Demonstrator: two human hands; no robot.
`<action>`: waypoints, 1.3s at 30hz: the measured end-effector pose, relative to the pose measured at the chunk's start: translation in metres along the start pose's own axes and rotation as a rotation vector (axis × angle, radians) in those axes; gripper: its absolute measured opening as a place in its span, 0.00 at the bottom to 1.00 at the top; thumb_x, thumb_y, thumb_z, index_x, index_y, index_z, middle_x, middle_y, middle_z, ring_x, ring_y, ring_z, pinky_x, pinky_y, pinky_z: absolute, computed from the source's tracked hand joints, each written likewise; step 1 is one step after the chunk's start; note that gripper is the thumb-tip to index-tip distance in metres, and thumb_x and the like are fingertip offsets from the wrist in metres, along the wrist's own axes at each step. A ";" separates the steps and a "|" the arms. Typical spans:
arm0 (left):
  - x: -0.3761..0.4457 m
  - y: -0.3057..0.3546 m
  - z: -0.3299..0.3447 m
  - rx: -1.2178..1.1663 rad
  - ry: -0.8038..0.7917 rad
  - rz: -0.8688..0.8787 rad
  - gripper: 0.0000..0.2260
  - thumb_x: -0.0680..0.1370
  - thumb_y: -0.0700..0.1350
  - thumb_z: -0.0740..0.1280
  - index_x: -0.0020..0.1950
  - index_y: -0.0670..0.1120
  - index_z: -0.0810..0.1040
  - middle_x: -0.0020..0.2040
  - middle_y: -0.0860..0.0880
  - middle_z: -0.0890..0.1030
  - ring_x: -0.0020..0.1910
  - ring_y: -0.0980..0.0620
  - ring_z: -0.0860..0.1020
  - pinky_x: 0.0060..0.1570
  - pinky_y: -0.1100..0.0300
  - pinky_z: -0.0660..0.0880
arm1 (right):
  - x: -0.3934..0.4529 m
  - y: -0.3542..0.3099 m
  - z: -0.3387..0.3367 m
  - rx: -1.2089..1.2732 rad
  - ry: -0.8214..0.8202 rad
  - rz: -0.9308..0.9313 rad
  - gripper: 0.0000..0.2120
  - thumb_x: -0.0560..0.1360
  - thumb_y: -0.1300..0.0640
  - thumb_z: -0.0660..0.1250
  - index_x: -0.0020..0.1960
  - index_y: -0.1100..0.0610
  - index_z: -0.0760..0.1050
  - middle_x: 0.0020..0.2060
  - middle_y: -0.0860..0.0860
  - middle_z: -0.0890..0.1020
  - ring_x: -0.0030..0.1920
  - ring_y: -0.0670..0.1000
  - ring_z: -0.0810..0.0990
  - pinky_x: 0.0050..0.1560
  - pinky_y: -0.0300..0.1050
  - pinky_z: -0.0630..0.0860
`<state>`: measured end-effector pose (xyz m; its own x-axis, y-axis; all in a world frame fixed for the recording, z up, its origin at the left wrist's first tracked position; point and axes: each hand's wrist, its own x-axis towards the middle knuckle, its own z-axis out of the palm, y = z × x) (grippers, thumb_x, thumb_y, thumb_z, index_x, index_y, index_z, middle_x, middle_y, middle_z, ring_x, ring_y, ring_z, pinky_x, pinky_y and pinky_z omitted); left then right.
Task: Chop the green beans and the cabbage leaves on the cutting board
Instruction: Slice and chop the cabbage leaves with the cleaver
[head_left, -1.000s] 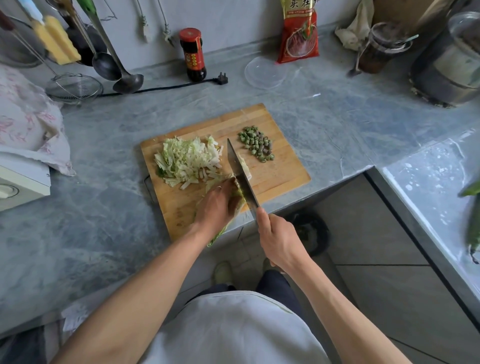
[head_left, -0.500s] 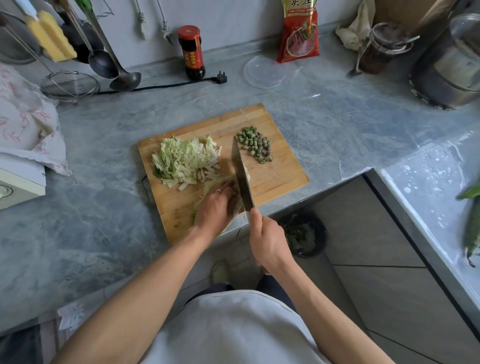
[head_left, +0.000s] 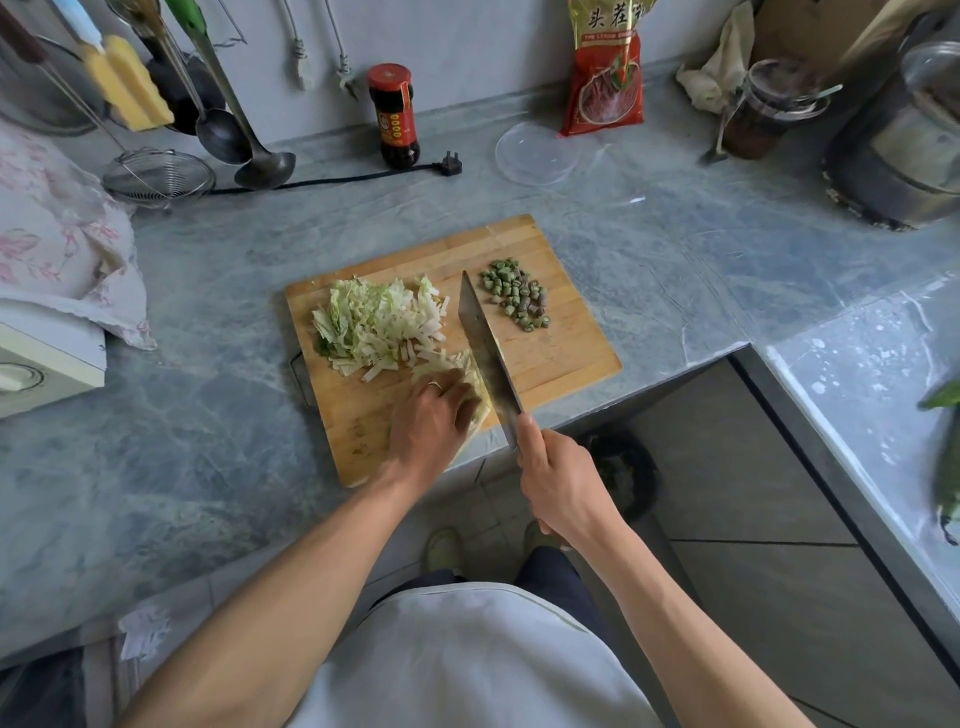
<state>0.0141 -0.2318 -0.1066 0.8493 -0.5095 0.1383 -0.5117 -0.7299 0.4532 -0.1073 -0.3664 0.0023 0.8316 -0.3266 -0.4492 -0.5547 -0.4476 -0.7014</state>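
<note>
A wooden cutting board (head_left: 566, 353) lies on the grey counter. On its left is a heap of shredded cabbage (head_left: 376, 325); a small pile of chopped green bean pieces (head_left: 514, 299) lies at its upper right. My left hand (head_left: 431, 428) presses down on uncut cabbage leaves (head_left: 480, 408) at the board's near edge, mostly hidden under the fingers. My right hand (head_left: 558, 480) grips the handle of a cleaver (head_left: 483, 345), whose blade stands just right of my left fingers, between the cabbage and the beans.
A dark sauce bottle (head_left: 394, 117), a black plug and cable (head_left: 452, 165), a clear lid (head_left: 537, 153) and a red packet (head_left: 605, 70) stand behind the board. Ladles (head_left: 249, 150) and a strainer (head_left: 158, 176) are at back left, a pot (head_left: 898, 140) at back right. The counter edge drops off just past the board.
The cleaver has shifted along the leaves towards my left hand and its tip now points further up the board. My left hand has drawn back slightly over the cabbage leaves.
</note>
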 end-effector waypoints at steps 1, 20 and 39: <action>0.000 0.001 0.000 0.005 -0.009 0.008 0.20 0.82 0.54 0.55 0.52 0.45 0.84 0.58 0.45 0.83 0.60 0.45 0.79 0.57 0.47 0.76 | -0.002 0.000 0.001 -0.002 -0.002 -0.002 0.31 0.82 0.36 0.47 0.36 0.60 0.69 0.28 0.54 0.75 0.27 0.52 0.75 0.35 0.51 0.77; -0.003 0.004 -0.006 -0.115 0.088 0.078 0.07 0.79 0.42 0.69 0.55 0.44 0.85 0.56 0.45 0.84 0.58 0.43 0.78 0.45 0.53 0.79 | -0.003 0.001 0.020 -0.076 0.011 0.014 0.30 0.82 0.37 0.47 0.38 0.59 0.71 0.30 0.54 0.75 0.34 0.59 0.78 0.43 0.61 0.80; -0.006 -0.002 -0.001 -0.215 0.039 -0.060 0.09 0.79 0.45 0.68 0.56 0.42 0.81 0.59 0.45 0.82 0.53 0.44 0.82 0.49 0.48 0.81 | 0.009 -0.013 0.007 0.120 0.016 0.105 0.30 0.82 0.36 0.47 0.35 0.58 0.68 0.24 0.53 0.73 0.20 0.51 0.71 0.28 0.47 0.73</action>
<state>0.0100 -0.2268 -0.1069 0.8841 -0.4467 0.1372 -0.4236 -0.6423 0.6387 -0.0928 -0.3573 0.0036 0.7683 -0.3799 -0.5151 -0.6302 -0.3083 -0.7126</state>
